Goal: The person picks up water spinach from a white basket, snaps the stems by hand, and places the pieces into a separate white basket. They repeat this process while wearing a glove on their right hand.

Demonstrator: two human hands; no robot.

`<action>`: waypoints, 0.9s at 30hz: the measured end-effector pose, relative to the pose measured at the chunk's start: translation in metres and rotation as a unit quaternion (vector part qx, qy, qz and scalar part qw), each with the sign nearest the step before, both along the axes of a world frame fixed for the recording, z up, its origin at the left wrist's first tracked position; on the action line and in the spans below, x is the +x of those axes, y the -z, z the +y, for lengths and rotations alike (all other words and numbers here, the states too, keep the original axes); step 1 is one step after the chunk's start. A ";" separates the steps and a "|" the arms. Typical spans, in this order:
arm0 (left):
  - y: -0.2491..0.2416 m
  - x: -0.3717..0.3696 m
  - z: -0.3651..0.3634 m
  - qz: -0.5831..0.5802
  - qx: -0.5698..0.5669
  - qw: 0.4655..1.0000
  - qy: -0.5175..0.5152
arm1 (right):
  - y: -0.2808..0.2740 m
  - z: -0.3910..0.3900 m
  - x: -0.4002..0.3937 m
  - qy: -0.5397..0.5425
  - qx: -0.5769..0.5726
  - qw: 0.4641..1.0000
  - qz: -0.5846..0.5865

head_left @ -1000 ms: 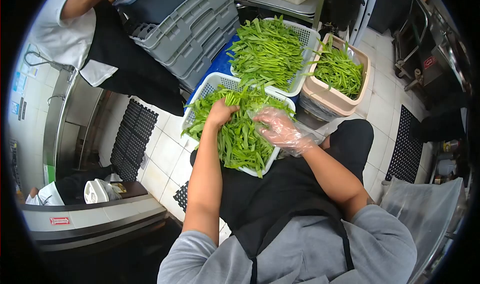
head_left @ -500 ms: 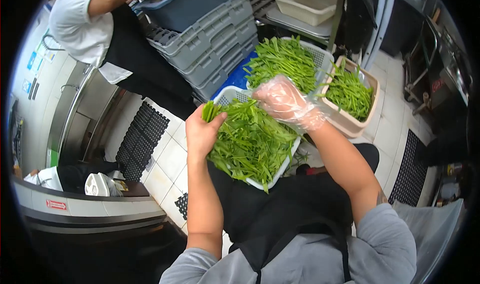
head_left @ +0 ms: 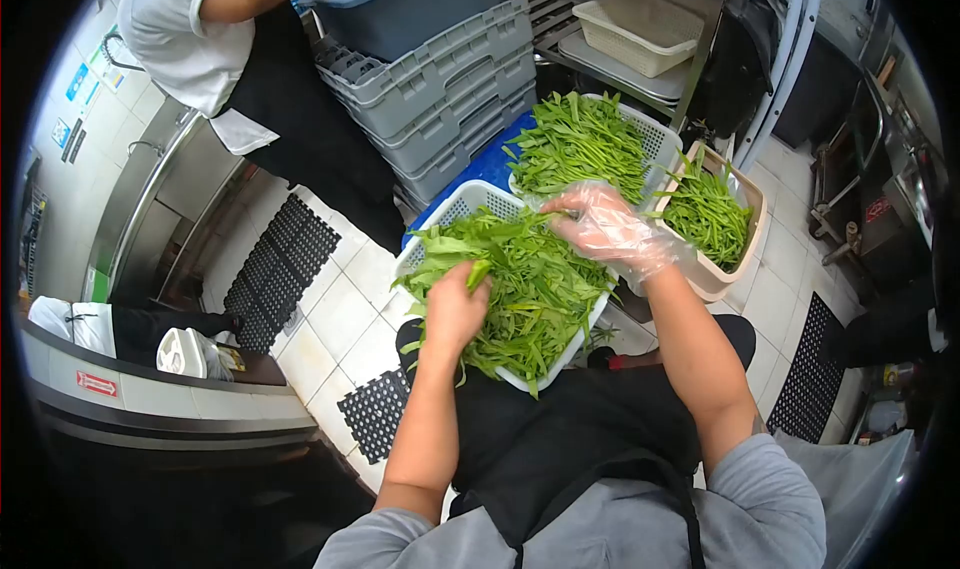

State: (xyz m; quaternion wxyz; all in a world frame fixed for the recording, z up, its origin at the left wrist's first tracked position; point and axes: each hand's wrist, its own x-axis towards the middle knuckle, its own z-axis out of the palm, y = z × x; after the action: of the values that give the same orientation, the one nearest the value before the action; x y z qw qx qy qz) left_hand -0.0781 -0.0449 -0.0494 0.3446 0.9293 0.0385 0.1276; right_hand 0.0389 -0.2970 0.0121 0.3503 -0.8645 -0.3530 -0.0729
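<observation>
A white plastic basket (head_left: 466,201) heaped with leafy greens (head_left: 530,289), which look like water spinach, rests at my lap. Over its left side, my bare left hand (head_left: 457,309) is closed around a small bunch of green stems (head_left: 480,272), leaves pointing up and away. My right hand (head_left: 610,231), in a clear plastic glove, hovers at the basket's far right edge with its fingers apart and nothing visible in them. Just beyond it, a second white basket (head_left: 655,141) holds cut green stems (head_left: 585,144).
A beige bin (head_left: 757,214) with more stems stands to the right. Grey stacked crates (head_left: 440,89) carry a blue-grey tub (head_left: 400,14) at the back. A person in a black apron (head_left: 300,119) stands at back left. Black perforated mats (head_left: 283,259) lie on the tiled floor.
My left hand has moved right and down over the basket, and its bunch now shows leaves instead of upright stem ends. My right hand's fingers have loosened from a closed shape.
</observation>
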 end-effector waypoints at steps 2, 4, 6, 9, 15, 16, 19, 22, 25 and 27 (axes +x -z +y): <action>-0.008 -0.007 0.011 -0.035 -0.034 0.998 -0.024 | 0.008 -0.004 -0.006 -0.019 -0.011 1.000 0.022; -0.037 -0.013 0.012 -0.051 -0.091 0.992 -0.071 | 0.023 -0.004 -0.010 -0.036 0.029 0.998 0.034; -0.063 -0.018 0.009 -0.092 -0.143 0.983 -0.074 | 0.040 -0.002 -0.012 -0.059 0.091 0.990 0.087; -0.079 -0.014 0.000 -0.130 -0.124 0.984 -0.015 | 0.048 0.006 -0.017 -0.077 0.065 0.987 -0.125; -0.045 0.023 -0.004 0.116 0.025 0.984 0.136 | 0.066 0.019 -0.026 -0.046 0.055 0.975 -0.208; -0.036 0.026 -0.003 0.110 0.015 0.983 0.147 | 0.069 0.018 -0.025 -0.053 0.053 0.976 -0.203; -0.017 0.027 -0.004 0.058 0.049 0.985 0.156 | 0.063 0.012 -0.029 -0.069 0.013 0.985 -0.159; -0.020 0.025 -0.007 0.073 0.080 0.982 0.153 | 0.054 0.017 -0.036 -0.063 -0.031 0.989 -0.128; -0.025 0.024 -0.012 0.095 0.070 0.983 0.141 | 0.039 0.026 -0.040 -0.043 -0.105 0.989 -0.095; -0.027 0.023 -0.015 0.095 0.071 0.985 0.127 | 0.038 0.029 -0.037 -0.053 -0.148 0.980 -0.125</action>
State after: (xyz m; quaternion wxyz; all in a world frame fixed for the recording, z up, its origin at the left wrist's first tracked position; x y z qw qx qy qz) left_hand -0.0552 -0.0597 -0.0227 0.2860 0.9566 -0.0564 -0.0039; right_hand 0.0015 -0.2681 -0.0258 0.1745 -0.8710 -0.4461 -0.1088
